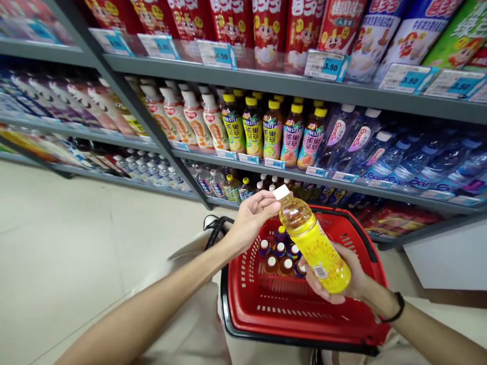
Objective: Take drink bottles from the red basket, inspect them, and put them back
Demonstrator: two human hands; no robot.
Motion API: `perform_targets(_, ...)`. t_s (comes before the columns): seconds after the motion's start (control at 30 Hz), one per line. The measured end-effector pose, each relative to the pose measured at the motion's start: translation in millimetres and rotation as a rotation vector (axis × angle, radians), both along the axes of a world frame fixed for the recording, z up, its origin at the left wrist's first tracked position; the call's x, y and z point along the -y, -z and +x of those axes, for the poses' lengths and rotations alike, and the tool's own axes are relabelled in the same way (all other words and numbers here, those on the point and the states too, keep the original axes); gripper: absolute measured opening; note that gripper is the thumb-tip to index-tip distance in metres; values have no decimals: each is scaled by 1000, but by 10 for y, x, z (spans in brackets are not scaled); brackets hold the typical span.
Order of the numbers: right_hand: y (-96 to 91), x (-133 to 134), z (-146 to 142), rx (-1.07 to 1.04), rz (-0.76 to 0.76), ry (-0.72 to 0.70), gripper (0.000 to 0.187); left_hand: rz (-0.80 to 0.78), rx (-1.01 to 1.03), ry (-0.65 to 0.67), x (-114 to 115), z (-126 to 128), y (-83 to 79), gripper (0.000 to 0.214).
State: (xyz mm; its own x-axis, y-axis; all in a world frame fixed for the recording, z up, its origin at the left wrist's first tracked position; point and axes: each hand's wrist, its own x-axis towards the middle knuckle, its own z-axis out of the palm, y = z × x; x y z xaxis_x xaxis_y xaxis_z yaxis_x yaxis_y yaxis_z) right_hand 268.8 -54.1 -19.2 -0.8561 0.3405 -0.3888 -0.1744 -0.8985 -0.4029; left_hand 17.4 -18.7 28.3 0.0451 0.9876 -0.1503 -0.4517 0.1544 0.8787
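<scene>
A yellow drink bottle [314, 242] with a white cap is tilted over a red shopping basket [304, 319]. My right hand [344, 281] cups the bottle's lower half, fingers wrapped round it. The fingertips of my left hand [253, 215] pinch the neck just below the cap. Several small bottles [281, 253] with white and purple caps stand in the basket's far end, under the yellow bottle.
Grey store shelves [266, 81] run across the back, stocked with tea bottles [272, 132], water bottles [380, 147] and red cartons above, with price tags on the edges. A pale tiled floor [57, 243] lies at the left. The basket rests on my lap.
</scene>
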Motion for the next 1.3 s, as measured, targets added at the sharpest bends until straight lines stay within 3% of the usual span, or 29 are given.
perform_targets(0.2,-29,109,-10,-115,-74,7,80,-24,67,6,-13,-36,44,41)
perform_targets(0.37,-27,127,-123,-91,-129,18,76,-89,60,-80,-43,-52,83,46)
perform_targets(0.47,-64,97,-194,55,-61,126,57,-78,20,-152,-87,-92,101,49)
perform_targets(0.6,-89,52,-195,201,162,246,38,-124,6,-220,-160,-155,112,51)
perform_targets(0.7,-75,17,-136,202,283,217,39,-207,18,-238,-205,-192,151,45)
perform_targets(0.9,-64,-80,-9,170,189,122,69,-250,51,-92,-209,-209,237,34)
perform_targets(1.03,-89,-145,53,176,182,132,76,-289,47,-52,-202,-197,243,35)
perform_targets(1.3,-158,-247,96,326,454,372,65,-260,-7,-80,-262,-242,305,32)
